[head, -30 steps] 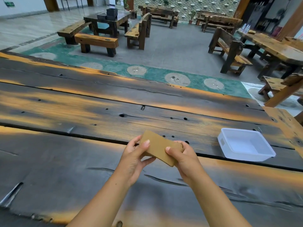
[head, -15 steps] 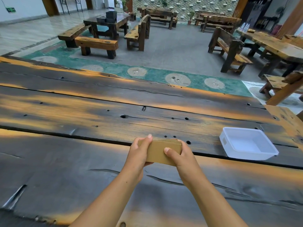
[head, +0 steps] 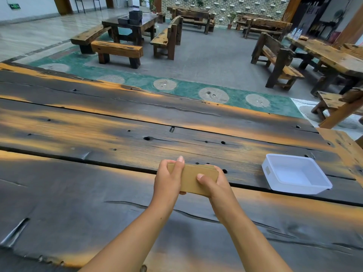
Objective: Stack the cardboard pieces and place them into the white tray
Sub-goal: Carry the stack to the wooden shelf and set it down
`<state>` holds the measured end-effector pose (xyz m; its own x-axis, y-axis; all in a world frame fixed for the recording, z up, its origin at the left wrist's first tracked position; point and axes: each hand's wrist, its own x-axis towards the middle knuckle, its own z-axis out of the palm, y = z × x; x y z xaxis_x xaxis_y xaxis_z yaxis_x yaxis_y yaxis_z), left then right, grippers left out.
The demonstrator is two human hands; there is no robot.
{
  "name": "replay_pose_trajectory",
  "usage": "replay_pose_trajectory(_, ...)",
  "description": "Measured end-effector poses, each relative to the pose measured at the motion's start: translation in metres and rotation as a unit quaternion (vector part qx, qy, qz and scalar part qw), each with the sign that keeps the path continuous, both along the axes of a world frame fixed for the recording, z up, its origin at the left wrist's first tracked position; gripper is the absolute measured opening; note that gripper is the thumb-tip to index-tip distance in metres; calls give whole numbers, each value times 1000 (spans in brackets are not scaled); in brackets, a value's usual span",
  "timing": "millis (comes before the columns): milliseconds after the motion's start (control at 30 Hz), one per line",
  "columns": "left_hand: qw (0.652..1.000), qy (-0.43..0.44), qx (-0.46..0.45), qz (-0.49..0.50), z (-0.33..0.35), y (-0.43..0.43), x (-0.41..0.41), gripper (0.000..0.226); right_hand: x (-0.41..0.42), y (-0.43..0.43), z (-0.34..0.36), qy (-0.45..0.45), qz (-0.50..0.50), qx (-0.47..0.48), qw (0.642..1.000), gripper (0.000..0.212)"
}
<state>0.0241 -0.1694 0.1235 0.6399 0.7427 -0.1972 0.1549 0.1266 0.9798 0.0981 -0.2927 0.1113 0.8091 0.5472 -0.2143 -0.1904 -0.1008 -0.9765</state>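
A stack of brown cardboard pieces (head: pixel 193 178) stands on its long edge over the dark wooden table (head: pixel 98 203), held between both hands. My left hand (head: pixel 169 178) grips its left end, thumb over the top. My right hand (head: pixel 213 182) grips its right end, thumb pressed on the near face. The layered edges show at the top right of the stack. The white tray (head: pixel 275 178) sits on the table to the right of my hands, apart from them, with nothing inside.
The table's right end (head: pixel 345 146) lies just beyond the tray. Its far edge (head: pixel 176 97) drops to a green strip of floor. Wooden benches (head: pixel 117 51) and tables (head: pixel 324 54) stand further back in the room.
The stack went from tilted to upright with its edges squared, and both hands shifted a little away from me with it. The tray has not moved.
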Motion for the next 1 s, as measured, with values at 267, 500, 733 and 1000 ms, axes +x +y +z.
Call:
replay_pose_trajectory(267,1000,-4,27,5,-2,-8,2,45,0,-1,0,-43,-20,-19,999,54)
replay_pose_trajectory(500,996,2,33,-77,1,-14,16,33,3,-21,1,-27,-74,-16,997,54)
replay_pose_trajectory(733,965,-11,-12,-261,-5,-75,50,31,-5,-99,3,-6,-247,-16,969,60)
replay_pose_trajectory(1000,890,-36,-9,-455,9,-229,72,22,-30,-258,10,-13,-401,10,916,50)
